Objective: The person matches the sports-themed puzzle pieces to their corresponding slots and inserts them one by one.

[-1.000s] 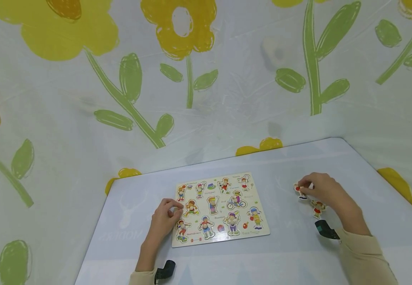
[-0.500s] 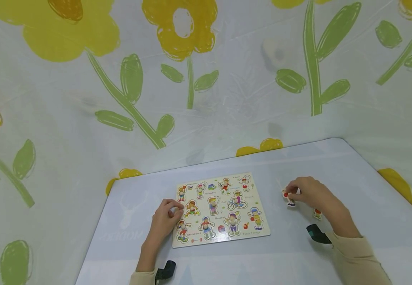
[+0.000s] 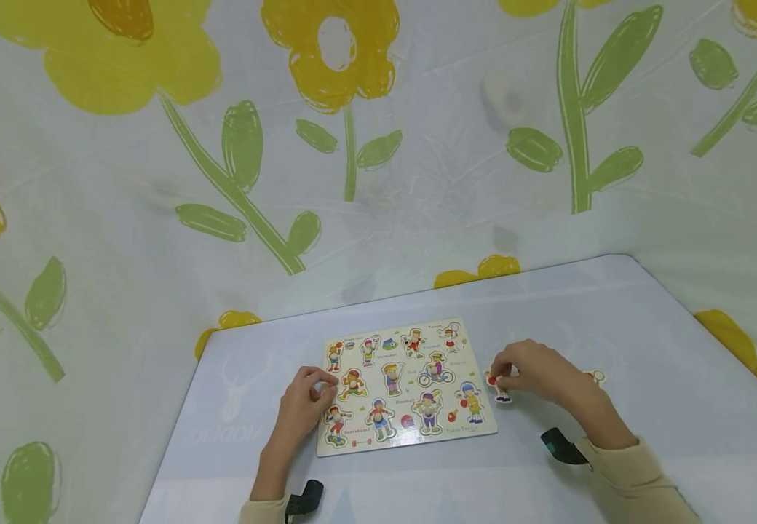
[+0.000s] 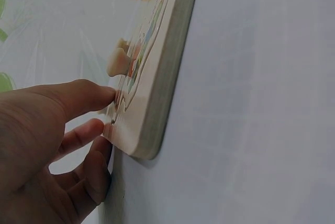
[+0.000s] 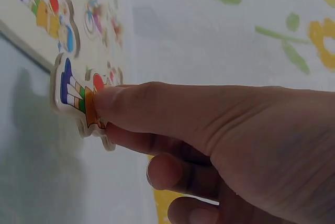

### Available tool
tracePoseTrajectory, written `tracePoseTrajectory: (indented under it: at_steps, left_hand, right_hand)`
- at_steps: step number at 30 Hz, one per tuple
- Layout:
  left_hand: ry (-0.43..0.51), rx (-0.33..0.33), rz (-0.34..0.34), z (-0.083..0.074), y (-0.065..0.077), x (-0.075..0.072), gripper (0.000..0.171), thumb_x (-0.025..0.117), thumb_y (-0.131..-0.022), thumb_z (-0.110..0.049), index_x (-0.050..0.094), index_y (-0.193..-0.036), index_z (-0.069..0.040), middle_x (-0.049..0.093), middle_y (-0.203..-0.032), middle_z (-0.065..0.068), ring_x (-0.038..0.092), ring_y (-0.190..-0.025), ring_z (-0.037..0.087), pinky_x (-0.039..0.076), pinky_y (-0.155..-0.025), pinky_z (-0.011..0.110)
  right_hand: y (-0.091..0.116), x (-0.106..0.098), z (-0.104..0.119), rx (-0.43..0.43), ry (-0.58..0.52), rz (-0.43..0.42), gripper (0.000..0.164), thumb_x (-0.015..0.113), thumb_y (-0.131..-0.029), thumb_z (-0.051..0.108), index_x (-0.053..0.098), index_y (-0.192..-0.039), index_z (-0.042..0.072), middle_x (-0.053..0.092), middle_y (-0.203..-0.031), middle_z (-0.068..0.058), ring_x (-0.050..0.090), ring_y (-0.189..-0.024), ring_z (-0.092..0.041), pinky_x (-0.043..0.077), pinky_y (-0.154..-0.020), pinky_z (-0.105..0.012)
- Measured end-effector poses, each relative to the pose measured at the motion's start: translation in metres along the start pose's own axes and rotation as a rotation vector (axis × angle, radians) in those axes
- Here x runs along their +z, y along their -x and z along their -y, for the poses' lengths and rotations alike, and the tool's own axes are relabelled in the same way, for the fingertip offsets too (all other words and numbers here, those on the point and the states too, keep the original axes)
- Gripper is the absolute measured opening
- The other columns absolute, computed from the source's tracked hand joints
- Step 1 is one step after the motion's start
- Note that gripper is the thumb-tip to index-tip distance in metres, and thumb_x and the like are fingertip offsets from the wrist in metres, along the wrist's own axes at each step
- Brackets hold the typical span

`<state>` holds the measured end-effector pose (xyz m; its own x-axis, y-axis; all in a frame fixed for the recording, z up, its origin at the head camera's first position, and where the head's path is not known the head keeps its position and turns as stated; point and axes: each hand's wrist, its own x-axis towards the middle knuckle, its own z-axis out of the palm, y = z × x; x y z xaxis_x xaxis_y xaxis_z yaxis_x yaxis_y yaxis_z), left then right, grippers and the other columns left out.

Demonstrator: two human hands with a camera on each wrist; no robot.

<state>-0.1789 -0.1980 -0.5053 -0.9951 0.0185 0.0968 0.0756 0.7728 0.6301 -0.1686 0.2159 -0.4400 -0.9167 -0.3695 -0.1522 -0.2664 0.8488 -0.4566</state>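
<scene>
A wooden peg puzzle board (image 3: 365,342), printed with cartoon children playing sports, lies on the table. Most of its figures sit in their outlines, and round wooden knobs (image 4: 118,63) stand up from them. My left hand (image 3: 306,393) touches the board's left edge with thumb and fingertips, its fingers loosely bent. Just right of the board, my right hand (image 3: 538,371) pinches a puzzle piece (image 5: 78,96) between thumb and index finger. This piece shows a figure with a red ball and blue shoes; my thumb covers part of it.
Another loose puzzle piece (image 3: 596,377) lies on the table behind my right wrist, partly hidden by it. A black wrist camera (image 3: 563,446) sticks out from my right sleeve. Beyond the table (image 3: 588,291) hangs a white sheet (image 3: 418,218) printed with flowers.
My right hand has moved left and nearer, carrying the puzzle piece from the table's right side to beside the board. The other loose piece now shows behind the wrist. My left hand stays put.
</scene>
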Motion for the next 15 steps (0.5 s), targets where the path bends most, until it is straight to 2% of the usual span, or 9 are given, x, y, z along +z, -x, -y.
tracePoseTrajectory:
  at_steps: [5,10,15]
  left_hand:
    - [0.004,-0.004,0.001,-0.001,0.0,0.0,0.008,0.073,-0.087,-0.018,0.072,-0.095,-0.02,0.059,-0.116,0.001,0.046,-0.068,0.01,0.037,-0.055,0.021]
    - [0.001,-0.001,-0.001,-0.001,0.0,0.001,0.008,0.073,-0.088,-0.017,0.072,-0.095,-0.02,0.059,-0.116,0.001,0.046,-0.068,0.009,0.037,-0.055,0.021]
    - [-0.008,-0.004,-0.007,0.0,0.0,0.0,0.009,0.073,-0.087,-0.018,0.072,-0.095,-0.021,0.059,-0.117,0.0,0.046,-0.067,0.009,0.037,-0.055,0.021]
  right_hand:
    - [-0.004,0.011,0.014,-0.08,0.037,0.014,0.007,0.078,-0.082,0.018,0.073,-0.088,0.02,0.063,-0.079,0.014,0.051,-0.074,-0.006,0.047,-0.068,-0.025]
    - [-0.007,0.021,0.024,-0.155,0.05,0.022,0.005,0.077,-0.083,0.015,0.073,-0.085,0.017,0.064,-0.077,0.012,0.051,-0.071,-0.003,0.047,-0.066,-0.024]
    - [-0.011,0.03,0.028,-0.165,0.061,0.015,0.005,0.077,-0.083,0.015,0.072,-0.083,0.016,0.063,-0.075,0.012,0.048,-0.067,-0.004,0.044,-0.062,-0.022]
